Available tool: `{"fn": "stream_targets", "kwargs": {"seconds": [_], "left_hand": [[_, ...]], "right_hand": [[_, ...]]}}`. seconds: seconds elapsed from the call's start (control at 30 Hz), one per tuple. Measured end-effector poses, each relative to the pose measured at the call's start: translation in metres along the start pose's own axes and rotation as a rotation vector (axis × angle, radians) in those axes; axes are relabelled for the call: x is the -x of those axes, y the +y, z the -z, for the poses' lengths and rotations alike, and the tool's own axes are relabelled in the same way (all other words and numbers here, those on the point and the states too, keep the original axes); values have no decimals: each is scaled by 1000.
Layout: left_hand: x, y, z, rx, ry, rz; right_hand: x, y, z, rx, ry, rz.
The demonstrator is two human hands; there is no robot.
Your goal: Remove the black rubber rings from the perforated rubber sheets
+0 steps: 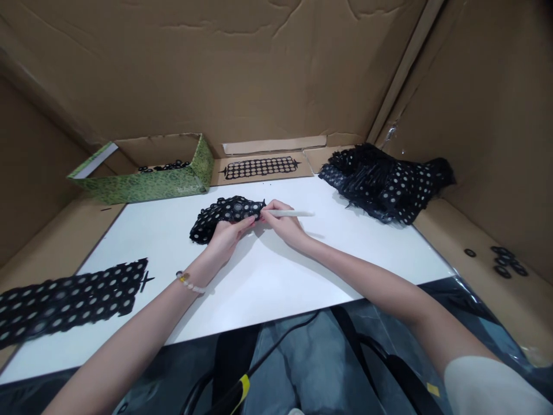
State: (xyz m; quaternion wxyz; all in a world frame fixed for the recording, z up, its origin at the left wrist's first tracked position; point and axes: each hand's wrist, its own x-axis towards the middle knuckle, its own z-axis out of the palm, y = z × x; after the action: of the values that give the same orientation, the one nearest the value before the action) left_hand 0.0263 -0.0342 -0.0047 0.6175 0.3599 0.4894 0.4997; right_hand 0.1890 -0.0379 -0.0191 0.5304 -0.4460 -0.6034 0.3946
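Observation:
In the head view, my left hand (pixel 228 237) is closed on the near edge of a black rubbery sheet with rows of round holes (pixel 224 214). The sheet is bunched and curved above the white board (pixel 268 276). My right hand (pixel 284 225) pinches a slim white pen-shaped tool (pixel 296 213), its back end sticking out to the right. The tool's tip is at the sheet's right end, hidden by my fingers. Both hands are close together, with fingertips almost meeting.
A green box (pixel 142 189) holding black rings (pixel 166 166) stands back left. A flat perforated piece (pixel 261 167) lies on cardboard behind. Heaped black perforated sheets (pixel 384 181) are at right, loose rings (pixel 507 260) nearer. Another perforated strip (pixel 78 300) lies at left. Cardboard walls (pixel 259 75) enclose the area.

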Motion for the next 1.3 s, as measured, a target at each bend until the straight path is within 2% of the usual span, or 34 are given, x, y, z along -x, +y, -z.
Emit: {"fn": "stream_targets", "kwargs": {"seconds": [0.17, 0.27, 0.4, 0.57, 0.77, 0.97, 1.13, 1.3], "left_hand": [[-6, 1, 3, 162, 68, -38], [-8, 1, 4, 164, 125, -36], [-4, -1, 1, 134, 135, -47], [2, -8, 0, 40, 151, -94], [7, -6, -2, 39, 88, -108], [6, -8, -4, 92, 135, -69], [4, -14, -2, 78, 227, -30], [3, -14, -1, 80, 178, -57]], "right_hand": [[-4, 8, -1, -182, -36, -53], [-7, 11, -2, -307, -47, -141], [-9, 9, -3, -410, -46, -213], [-9, 9, -1, -310, 8, -163], [-6, 11, -2, -207, -16, -98], [-3, 5, -2, -160, -20, -108], [2, 1, -6, -77, -2, -60], [3, 2, -10, -50, 15, -63]]}}
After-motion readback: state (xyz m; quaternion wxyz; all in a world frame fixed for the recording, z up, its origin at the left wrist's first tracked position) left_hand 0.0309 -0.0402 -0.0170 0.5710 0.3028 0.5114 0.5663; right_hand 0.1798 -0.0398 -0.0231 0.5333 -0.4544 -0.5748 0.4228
